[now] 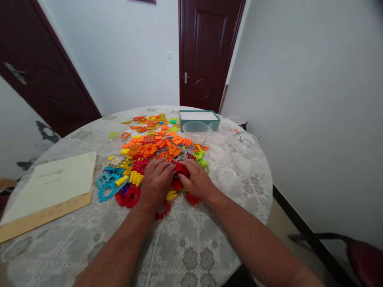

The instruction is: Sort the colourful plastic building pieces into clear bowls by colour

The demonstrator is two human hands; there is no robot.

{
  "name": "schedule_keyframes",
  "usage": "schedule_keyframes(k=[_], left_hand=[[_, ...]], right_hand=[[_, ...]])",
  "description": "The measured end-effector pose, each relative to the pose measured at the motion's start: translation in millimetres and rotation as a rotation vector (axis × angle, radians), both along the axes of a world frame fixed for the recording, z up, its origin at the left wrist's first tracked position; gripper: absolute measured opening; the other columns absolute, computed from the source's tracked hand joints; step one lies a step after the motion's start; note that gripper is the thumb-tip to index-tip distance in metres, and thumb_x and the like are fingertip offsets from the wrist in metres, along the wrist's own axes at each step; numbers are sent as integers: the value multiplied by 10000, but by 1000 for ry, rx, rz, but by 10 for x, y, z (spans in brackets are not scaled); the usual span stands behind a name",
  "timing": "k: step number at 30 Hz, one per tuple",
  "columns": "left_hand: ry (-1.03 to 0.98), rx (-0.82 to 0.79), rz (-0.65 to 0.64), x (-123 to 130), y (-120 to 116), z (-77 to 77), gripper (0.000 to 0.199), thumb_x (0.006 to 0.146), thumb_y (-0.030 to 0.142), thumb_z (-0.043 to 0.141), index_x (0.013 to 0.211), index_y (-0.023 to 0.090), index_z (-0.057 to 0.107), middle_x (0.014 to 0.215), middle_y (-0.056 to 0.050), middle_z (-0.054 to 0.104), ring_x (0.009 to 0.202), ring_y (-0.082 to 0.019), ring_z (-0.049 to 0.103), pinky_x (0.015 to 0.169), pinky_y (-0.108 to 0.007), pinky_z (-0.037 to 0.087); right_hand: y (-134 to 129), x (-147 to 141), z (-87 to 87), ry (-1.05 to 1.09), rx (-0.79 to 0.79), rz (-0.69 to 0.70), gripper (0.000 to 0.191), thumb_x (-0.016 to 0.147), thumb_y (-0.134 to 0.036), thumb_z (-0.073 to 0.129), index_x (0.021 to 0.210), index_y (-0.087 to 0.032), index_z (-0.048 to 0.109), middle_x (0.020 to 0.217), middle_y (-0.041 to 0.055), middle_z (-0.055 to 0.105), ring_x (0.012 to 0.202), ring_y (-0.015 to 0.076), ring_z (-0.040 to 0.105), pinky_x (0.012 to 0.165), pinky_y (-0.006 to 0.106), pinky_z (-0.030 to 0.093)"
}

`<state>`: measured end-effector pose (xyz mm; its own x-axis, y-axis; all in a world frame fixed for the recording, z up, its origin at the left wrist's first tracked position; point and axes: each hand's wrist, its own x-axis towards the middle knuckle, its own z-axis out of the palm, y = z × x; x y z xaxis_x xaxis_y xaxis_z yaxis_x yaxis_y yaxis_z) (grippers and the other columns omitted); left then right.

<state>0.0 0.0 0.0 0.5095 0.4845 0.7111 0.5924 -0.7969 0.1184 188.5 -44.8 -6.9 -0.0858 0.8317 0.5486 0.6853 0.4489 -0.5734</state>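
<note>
Both of my hands meet over a pile of plastic toy pieces at the middle of the round table. My left hand [157, 181] has its fingers bent against the left side of a red piece [182, 170]. From the right, my right hand [197, 179] grips the same red piece, its thumb across the near side. Orange pieces [146, 149] lie beyond my hands, blue pieces [106, 185] and a yellow ribbed piece [136, 178] to the left, and lime green pieces [202, 160] to the right. A red ring-like piece [131, 196] sits left of my left wrist.
A green-edged box [199, 116] stands at the back, with clear plastic containers [196, 127] in front of it. Eyeglasses [243, 139] lie at the right. A pale sheet on a board [56, 183] rests at the left. A chair [363, 259] stands at the lower right.
</note>
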Motion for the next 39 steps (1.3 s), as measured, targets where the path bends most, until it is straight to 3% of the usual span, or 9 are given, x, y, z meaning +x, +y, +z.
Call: schedule_keyframes(k=[8,15,23,28,33,37,39], left_hand=[[-89,-18,-69,27,-4,-37,164,1023,226,556,1141,189,663,1121,-107,723,1082,-248,662,1005,-417,543],[-136,-88,-82,-5,55,-121,185,1027,246,540,1173,201,644,1136,-104,717,1092,-252,669,1026,-413,533],[-212,-96,8,-22,6,-94,189,1047,253,490,1124,200,655,1069,-92,726,1043,-235,684,979,-396,552],[-320,-141,93,-5,-66,-56,219,1038,277,537,1205,207,661,1137,-94,752,1085,-230,710,1008,-380,546],[-466,-280,167,20,-146,32,376,1033,316,546,1395,214,573,1374,-123,684,1253,-265,667,1094,-426,511],[-573,-564,132,50,-194,90,416,1059,355,462,1456,242,515,1440,-119,631,890,-204,760,847,-378,619],[-619,-689,70,66,-209,117,402,1062,365,431,1432,248,538,1471,-112,596,821,-177,750,757,-344,627]], right_hand=[[33,-25,4,65,46,-43,296,922,-105,528,1170,-189,667,1125,88,696,1063,217,642,1002,356,520],[84,-14,-24,210,-1,-122,222,931,-170,577,1104,-217,707,1049,55,741,988,212,683,942,346,532],[97,-45,-72,746,-313,-107,235,919,-394,634,1062,-208,635,791,-4,717,628,169,696,583,285,578],[108,-5,-44,861,-406,-120,320,874,-493,688,983,-212,582,625,-36,657,498,152,642,480,251,545],[97,-11,-52,927,-418,-87,396,842,-554,723,1002,-225,573,604,-56,639,463,144,602,441,242,520],[68,-19,-37,966,-379,-44,391,836,-553,747,989,-236,576,626,-72,619,455,121,557,425,219,469],[43,-25,-21,946,-367,-9,370,846,-538,750,977,-235,583,612,-74,609,446,116,542,430,217,457]])
